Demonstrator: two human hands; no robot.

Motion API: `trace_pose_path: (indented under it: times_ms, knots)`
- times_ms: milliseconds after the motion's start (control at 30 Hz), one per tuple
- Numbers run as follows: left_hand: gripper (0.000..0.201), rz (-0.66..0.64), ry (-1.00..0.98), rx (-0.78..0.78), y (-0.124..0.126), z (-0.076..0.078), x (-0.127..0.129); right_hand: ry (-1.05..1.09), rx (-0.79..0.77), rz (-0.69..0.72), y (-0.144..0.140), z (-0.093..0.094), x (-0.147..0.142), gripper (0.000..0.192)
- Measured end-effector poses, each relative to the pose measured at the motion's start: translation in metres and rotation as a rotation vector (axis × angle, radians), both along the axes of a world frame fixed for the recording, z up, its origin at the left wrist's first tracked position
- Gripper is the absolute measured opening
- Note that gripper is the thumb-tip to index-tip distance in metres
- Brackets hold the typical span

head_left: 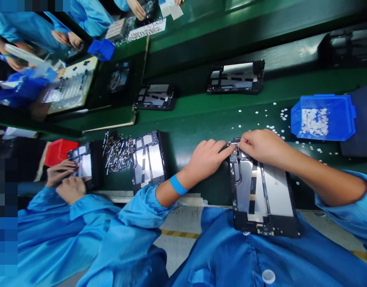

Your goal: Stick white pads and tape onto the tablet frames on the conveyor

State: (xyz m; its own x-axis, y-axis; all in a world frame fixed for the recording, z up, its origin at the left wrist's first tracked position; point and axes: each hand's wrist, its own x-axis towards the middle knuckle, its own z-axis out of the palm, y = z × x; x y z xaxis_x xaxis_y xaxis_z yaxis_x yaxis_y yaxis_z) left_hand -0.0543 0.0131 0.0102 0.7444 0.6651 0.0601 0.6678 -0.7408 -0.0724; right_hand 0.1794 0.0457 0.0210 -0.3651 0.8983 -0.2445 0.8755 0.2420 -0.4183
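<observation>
An opened tablet (255, 191) lies in front of me with its inner side up, showing silver battery cells and black flex strips. Its lower end overhangs the table edge, close to my body. My left hand (206, 159), with a blue band at the wrist, grips the tablet's upper left corner between fingertips. On the top edge of the same tablet, my right hand (261, 143) is closed in a pinch; whatever is between its fingertips is hidden. The two hands' fingertips are close together, near a small camera-like part at the corner.
A blue bin (345, 119) holds small white pieces, with more white bits (283, 114) scattered nearby. Left of me are another opened tablet (152, 157), a pile of small dark parts (116, 153) and a co-worker's hands (71, 187). More tablets (235, 77) lie along the green line.
</observation>
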Motion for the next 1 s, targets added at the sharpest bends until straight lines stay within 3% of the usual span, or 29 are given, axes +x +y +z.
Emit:
trace_pose_path:
  times_ms: [100, 200, 300, 467, 567, 667, 733, 833, 933, 1000]
  knots:
    - [0.039, -0.002, -0.007, -0.022, 0.002, 0.004, 0.0, 0.12, 0.167, 0.051, -0.016, -0.012, 0.01, 0.03]
    - [0.041, 0.011, -0.002, -0.037, 0.003, 0.006, 0.0, 0.166, 0.38, 0.26, -0.032, -0.025, 0.022, 0.033]
    - [0.043, 0.021, 0.009, -0.048, 0.004, 0.007, -0.001, 0.068, 0.499, 0.429, -0.04, -0.028, 0.028, 0.037]
    - [0.043, -0.01, 0.023, -0.093, 0.009, 0.011, -0.002, -0.09, 0.545, 0.549, -0.035, -0.019, 0.024, 0.038]
    - [0.042, -0.028, 0.023, -0.102, 0.009, 0.009, -0.002, -0.046, 0.49, 0.559, -0.028, -0.02, 0.024, 0.041]
    - [0.043, -0.02, 0.018, -0.123, 0.008, 0.005, -0.001, 0.161, 0.398, 0.453, -0.03, -0.018, 0.034, 0.046]
    - [0.046, 0.0, 0.012, -0.148, 0.007, 0.004, -0.001, 0.296, 0.372, 0.28, -0.043, -0.011, 0.049, 0.047]
    - [0.051, 0.01, -0.052, -0.216, 0.01, 0.005, -0.001, 0.409, 0.388, -0.023, -0.079, 0.006, 0.08, 0.045]
    - [0.05, 0.014, -0.285, -0.403, 0.018, 0.005, 0.0, 0.442, 0.341, -0.246, -0.124, 0.015, 0.111, 0.046]
    - [0.041, 0.119, -0.465, -0.544, 0.025, 0.004, 0.004, 0.432, 0.283, -0.37, -0.152, 0.013, 0.128, 0.046]
